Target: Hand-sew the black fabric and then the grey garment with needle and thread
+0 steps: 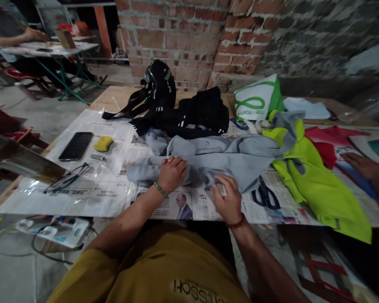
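Note:
A grey garment lies spread in folds across the newspaper-covered table in front of me. My left hand is closed on its near part, fingers bunched against the cloth; a green beaded bracelet circles that wrist. By the near edge of the same cloth, my right hand has curved fingers with a gap between thumb and fingertips, slightly blurred. Just right of it lie scissors with dark handles, their blades hidden. A bright yellow-green garment with grey parts meets the grey cloth at the right; whether they are joined, I cannot tell.
Black straps and a bag-like bundle lie behind, beside a green-white bag. Leftward are a phone, a yellow sponge, glasses and a post. Another person's hand rests at the right near red cloth.

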`<move>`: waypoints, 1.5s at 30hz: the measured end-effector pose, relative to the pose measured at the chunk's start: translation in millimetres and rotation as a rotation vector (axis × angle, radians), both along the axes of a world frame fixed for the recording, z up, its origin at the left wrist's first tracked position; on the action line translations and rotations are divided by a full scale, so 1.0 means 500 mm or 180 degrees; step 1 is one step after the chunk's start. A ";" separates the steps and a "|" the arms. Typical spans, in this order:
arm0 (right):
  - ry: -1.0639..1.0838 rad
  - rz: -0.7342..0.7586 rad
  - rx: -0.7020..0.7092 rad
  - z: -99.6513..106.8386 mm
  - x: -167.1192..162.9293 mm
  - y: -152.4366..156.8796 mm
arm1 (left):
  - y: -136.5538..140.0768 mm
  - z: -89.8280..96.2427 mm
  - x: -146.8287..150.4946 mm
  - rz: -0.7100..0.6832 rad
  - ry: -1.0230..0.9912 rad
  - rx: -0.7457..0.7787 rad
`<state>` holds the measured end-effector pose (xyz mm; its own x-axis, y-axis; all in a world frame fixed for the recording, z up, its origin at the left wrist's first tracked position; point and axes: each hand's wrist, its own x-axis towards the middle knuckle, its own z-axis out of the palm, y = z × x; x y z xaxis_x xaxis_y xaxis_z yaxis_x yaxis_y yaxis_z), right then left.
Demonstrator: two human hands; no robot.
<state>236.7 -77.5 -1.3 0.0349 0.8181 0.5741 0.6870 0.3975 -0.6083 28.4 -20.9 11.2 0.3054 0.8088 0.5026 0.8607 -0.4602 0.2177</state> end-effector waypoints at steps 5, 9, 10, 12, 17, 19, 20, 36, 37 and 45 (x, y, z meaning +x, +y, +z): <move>-0.0885 -0.0129 0.0387 -0.036 0.014 0.085 | -0.005 -0.028 -0.007 0.0063 0.0080 0.0394; -0.0641 -0.0082 0.0369 -0.076 0.016 0.092 | -0.018 -0.032 -0.007 -0.0125 -0.0059 0.0575; -0.0575 -0.0066 0.0335 -0.080 0.016 0.090 | -0.021 -0.031 -0.004 -0.0160 -0.0081 0.0588; -0.0456 -0.0066 0.0295 -0.083 0.016 0.085 | -0.026 -0.027 0.000 -0.0200 -0.0091 0.0643; -0.0227 -0.0214 0.0347 -0.081 0.014 0.082 | -0.036 -0.024 0.005 -0.0403 -0.0104 0.0692; -0.0148 -0.0266 0.0289 -0.081 0.014 0.080 | -0.038 -0.026 0.005 -0.0525 -0.0193 0.0567; -0.0104 -0.0264 0.0244 -0.081 0.015 0.079 | -0.038 -0.028 0.006 -0.0572 -0.0243 0.0494; 0.0100 0.0344 -0.0010 -0.069 0.024 0.080 | -0.026 -0.035 0.003 -0.0202 -0.0323 0.0497; 0.0102 0.0406 -0.0007 -0.069 0.024 0.079 | -0.028 -0.034 0.007 -0.0304 -0.0364 0.0514; 0.0070 0.1013 -0.0195 -0.056 0.014 0.075 | -0.021 -0.056 0.060 -0.0910 -0.0788 -0.0490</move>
<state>243.9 -39.9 -29.1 -0.2163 0.8230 0.5253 0.5205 0.5524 -0.6511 58.2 -31.2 -16.8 0.4139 0.7804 0.4688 0.6156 -0.6193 0.4874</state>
